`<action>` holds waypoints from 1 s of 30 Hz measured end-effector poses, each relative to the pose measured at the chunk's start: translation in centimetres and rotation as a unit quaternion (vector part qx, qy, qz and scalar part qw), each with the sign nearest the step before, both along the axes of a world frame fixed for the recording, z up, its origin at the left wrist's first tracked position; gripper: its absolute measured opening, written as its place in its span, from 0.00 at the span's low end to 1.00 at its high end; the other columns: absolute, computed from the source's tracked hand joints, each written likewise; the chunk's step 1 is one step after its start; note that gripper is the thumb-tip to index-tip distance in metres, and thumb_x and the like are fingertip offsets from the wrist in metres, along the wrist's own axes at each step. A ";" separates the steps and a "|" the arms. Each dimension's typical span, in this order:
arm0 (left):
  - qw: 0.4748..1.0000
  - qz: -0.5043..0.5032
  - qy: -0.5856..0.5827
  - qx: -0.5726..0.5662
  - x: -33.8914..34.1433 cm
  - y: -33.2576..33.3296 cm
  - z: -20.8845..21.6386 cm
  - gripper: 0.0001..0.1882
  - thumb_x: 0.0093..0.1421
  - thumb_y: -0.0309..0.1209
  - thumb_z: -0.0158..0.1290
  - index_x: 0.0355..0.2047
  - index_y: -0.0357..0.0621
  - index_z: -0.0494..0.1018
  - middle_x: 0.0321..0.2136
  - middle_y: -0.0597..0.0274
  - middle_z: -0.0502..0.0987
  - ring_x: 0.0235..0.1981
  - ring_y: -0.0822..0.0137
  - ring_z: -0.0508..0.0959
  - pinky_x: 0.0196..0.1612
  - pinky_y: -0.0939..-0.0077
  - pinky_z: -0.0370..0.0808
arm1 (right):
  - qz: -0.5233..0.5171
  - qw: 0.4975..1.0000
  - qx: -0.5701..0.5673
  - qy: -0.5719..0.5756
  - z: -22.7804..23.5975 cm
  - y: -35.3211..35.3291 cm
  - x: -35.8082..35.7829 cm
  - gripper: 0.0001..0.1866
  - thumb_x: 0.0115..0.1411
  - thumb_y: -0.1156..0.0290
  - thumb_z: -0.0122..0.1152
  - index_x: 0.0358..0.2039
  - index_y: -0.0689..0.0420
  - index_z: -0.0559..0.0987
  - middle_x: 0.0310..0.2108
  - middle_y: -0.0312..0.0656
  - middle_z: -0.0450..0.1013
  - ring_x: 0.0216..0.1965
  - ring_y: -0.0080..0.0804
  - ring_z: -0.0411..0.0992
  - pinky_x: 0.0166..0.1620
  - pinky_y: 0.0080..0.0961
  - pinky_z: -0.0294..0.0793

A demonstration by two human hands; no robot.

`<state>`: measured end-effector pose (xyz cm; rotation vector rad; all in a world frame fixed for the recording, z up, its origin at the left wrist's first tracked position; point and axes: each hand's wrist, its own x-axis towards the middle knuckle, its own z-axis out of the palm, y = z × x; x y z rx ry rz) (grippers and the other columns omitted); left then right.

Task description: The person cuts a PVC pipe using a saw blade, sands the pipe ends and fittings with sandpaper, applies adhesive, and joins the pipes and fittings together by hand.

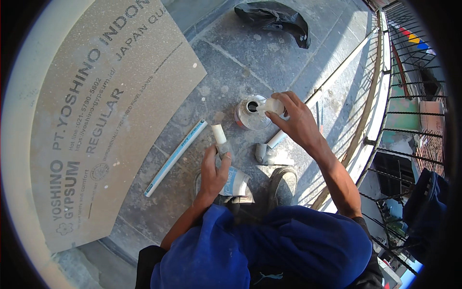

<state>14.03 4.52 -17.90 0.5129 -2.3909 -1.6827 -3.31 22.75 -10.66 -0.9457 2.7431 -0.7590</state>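
Note:
My left hand (213, 172) is closed around a grey pipe fitting (223, 147), and a short white pipe piece (218, 132) stands up out of it. Farther forward, my right hand (299, 121) pinches a whitish, translucent lid-like piece (273, 106). That piece is held at the right of the dark round mouth of a container (252, 119) on the floor; whether it touches the rim I cannot tell. A long white pipe with blue markings (176, 159) lies left of my left hand. Between my hands, a grey elbow fitting (261, 153) rests near my shoe (283, 187).
A large printed gypsum board (120, 120) covers the left side. By my left foot is a white-and-blue cylindrical container (235, 182). Far ahead lies a black plastic bag (276, 19). Black metal railings (409, 129) run along the right edge beyond a pale ledge.

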 end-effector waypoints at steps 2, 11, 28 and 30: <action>0.974 -0.003 -0.069 0.215 0.0 -0.2 -0.2 0.17 0.57 0.36 0.54 0.39 0.34 0.69 0.35 0.55 0.73 0.32 0.63 0.73 0.38 0.68 0.70 | -0.024 0.998 -0.050 -0.010 -0.2 0.5 0.3 0.21 0.54 0.64 0.65 0.46 0.60 0.74 0.40 0.46 0.72 0.31 0.36 0.74 0.36 0.29 0.75; 0.964 0.040 -0.021 0.261 -2.1 -0.2 0.5 0.21 0.60 0.38 0.54 0.45 0.34 0.66 0.35 0.60 0.72 0.35 0.74 0.71 0.37 0.79 0.69 | -0.101 0.987 -0.099 -0.076 -1.1 1.7 1.1 0.20 0.53 0.69 0.66 0.45 0.63 0.73 0.41 0.46 0.73 0.35 0.34 0.76 0.36 0.26 0.77; 0.946 -0.007 -0.059 0.317 -5.9 0.4 1.3 0.22 0.66 0.43 0.45 0.48 0.34 0.65 0.35 0.55 0.78 0.37 0.69 0.78 0.39 0.76 0.75 | -0.154 0.917 -0.347 -0.121 -1.5 2.1 3.8 0.22 0.53 0.71 0.67 0.46 0.64 0.72 0.44 0.48 0.71 0.41 0.35 0.76 0.42 0.27 0.77; 0.943 -0.011 -0.058 0.329 -6.4 0.8 1.8 0.22 0.66 0.43 0.44 0.48 0.35 0.66 0.35 0.55 0.78 0.37 0.69 0.78 0.39 0.76 0.74 | -0.126 0.934 -0.325 -0.076 -1.6 1.6 4.0 0.22 0.52 0.71 0.68 0.46 0.62 0.72 0.45 0.47 0.70 0.43 0.35 0.75 0.43 0.27 0.78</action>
